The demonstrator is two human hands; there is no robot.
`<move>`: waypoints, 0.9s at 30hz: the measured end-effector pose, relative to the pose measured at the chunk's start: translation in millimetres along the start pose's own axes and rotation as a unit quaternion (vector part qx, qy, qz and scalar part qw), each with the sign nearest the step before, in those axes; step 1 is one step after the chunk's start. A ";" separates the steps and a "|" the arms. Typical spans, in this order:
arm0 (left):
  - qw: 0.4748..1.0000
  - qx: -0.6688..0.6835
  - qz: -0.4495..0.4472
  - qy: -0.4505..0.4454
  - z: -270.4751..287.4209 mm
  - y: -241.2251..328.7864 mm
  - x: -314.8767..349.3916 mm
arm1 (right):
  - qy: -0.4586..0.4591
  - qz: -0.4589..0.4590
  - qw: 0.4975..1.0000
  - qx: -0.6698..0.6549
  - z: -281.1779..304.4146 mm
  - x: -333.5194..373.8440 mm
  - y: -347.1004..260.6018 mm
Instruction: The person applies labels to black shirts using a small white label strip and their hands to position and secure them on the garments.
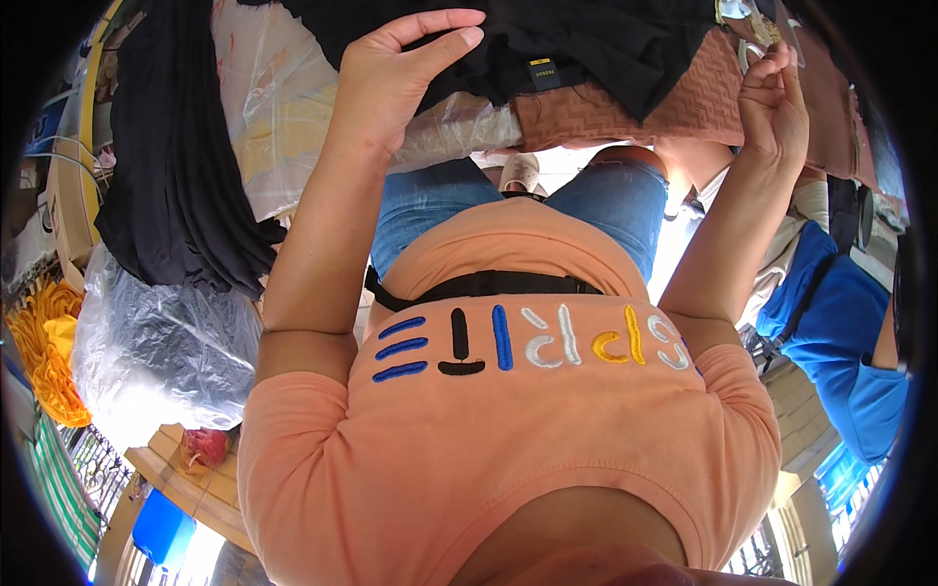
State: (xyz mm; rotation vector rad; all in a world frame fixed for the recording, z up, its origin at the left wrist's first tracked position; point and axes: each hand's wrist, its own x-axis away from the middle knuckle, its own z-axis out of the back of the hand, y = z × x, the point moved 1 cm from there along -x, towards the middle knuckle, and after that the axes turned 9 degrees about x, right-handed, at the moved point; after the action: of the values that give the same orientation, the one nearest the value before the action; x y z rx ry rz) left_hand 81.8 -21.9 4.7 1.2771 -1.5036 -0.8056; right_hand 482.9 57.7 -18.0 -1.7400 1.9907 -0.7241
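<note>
A black garment (606,49) with a small dark woven label (541,74) lies spread across the surface before me. Over its left part is my left hand (401,73), index finger and thumb stretched out with a small gap between their tips. I see nothing held in it. My right hand (775,112) is raised at the far right, fingers curled together at the tips. What they hold, if anything, I cannot make out. A pale ring-shaped thing (750,54) shows right beside those fingertips. Under the garment lies a brown cloth (674,98) with a zigzag texture.
Clear plastic sheeting (274,117) covers the surface at left. Long black fabric (166,166) hangs over its left edge, above a clear plastic bag (166,342). Orange-yellow cloth (44,342) is bundled at far left. Close by on the right is a person in blue (831,322).
</note>
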 end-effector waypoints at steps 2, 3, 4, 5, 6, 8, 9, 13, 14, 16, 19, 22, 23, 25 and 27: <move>1.000 -0.001 -0.016 0.003 1.1 -0.3 -2.0 | 0.002 0.002 1.000 0.026 10.7 -2.3 -1.0; 1.000 -0.001 -0.024 0.004 1.4 -0.2 -2.6 | 0.018 0.016 0.998 0.063 17.9 -5.7 -1.9; 1.000 -0.012 -0.017 -0.004 -0.1 1.0 -2.4 | 0.033 0.030 0.994 0.100 19.8 -5.6 -0.7; 1.000 -0.023 -0.010 -0.012 -3.2 4.1 -1.0 | 0.031 0.039 0.988 0.147 22.0 -3.8 1.7; 0.999 -0.033 -0.003 -0.021 -6.1 7.9 0.9 | 0.028 0.048 0.980 0.193 24.5 -2.4 5.5; 0.997 -0.075 0.019 -0.022 -10.1 17.1 7.2 | 0.027 0.059 0.960 0.273 -3.9 10.9 24.6; 0.995 -0.096 0.031 -0.026 -11.3 20.5 10.2 | 0.020 0.065 0.944 0.324 -25.8 27.0 39.5; 0.994 -0.102 0.030 -0.039 -9.1 24.1 19.3 | -0.066 0.028 0.869 0.490 -105.3 98.7 104.3; 0.995 -0.091 0.033 -0.039 -11.0 23.5 18.8 | -0.097 0.003 0.861 0.499 -111.3 108.4 114.8; 0.995 -0.082 0.029 -0.043 -11.4 22.8 18.1 | -0.159 -0.035 0.853 0.496 -124.8 121.4 129.6; 0.996 -0.077 0.011 -0.053 -7.8 19.6 17.1 | -0.164 -0.087 0.856 0.483 -136.7 130.1 140.3; 0.996 -0.070 0.006 -0.046 -5.8 18.2 17.8 | -0.151 -0.116 0.851 0.490 -140.8 131.3 144.8; 0.996 -0.076 0.005 -0.041 -6.7 18.7 18.5 | -0.144 -0.127 0.848 0.495 -141.2 131.2 145.5; 0.994 -0.098 -0.023 -0.045 -5.0 16.6 18.2 | -0.135 -0.139 0.847 0.494 -142.1 131.3 146.4; 0.987 -0.126 -0.078 -0.064 0.6 9.2 16.4 | -0.134 -0.141 0.848 0.493 -143.2 131.3 146.6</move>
State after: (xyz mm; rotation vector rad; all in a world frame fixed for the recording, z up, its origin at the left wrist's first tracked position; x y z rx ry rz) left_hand 78.6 -35.6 17.0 1.1794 -1.3614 -1.1607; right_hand 262.2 -41.2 9.6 -1.3444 0.8623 -1.2282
